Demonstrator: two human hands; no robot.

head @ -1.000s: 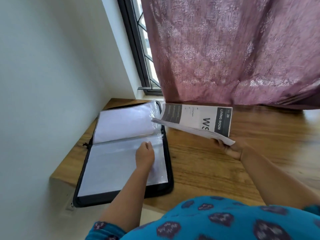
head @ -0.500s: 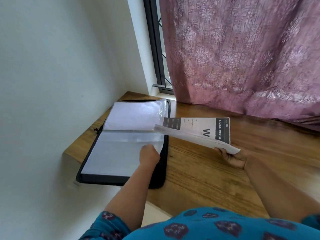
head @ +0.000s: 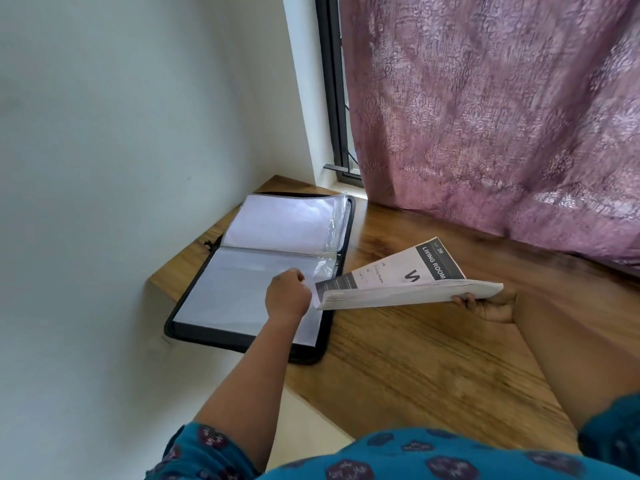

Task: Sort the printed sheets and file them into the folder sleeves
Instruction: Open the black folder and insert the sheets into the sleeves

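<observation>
A black zip folder (head: pixel 194 332) lies open at the left end of the wooden table, its clear sleeves (head: pixel 242 292) spread flat. My left hand (head: pixel 286 294) sits over the near page with curled fingers and pinches a sleeve's right edge, which lifts a little. My right hand (head: pixel 486 304) grips a thick stack of printed sheets (head: pixel 408 282) from below, tilted above the table just right of the folder. The top sheet reads "LIVING ROOM" on a dark band. The stack's left corner nearly touches my left hand.
The wooden table (head: pixel 433 368) runs to the right and toward me. A white wall (head: pixel 138 133) stands close on the left. A purple curtain (head: pixel 502 116) hangs over the table's far edge, beside a dark window frame (head: pixel 334 98).
The view has swung left and tilted. My right hand has lowered the sheet stack and brought it closer to the left hand. The left hand has moved to the sleeve's right edge.
</observation>
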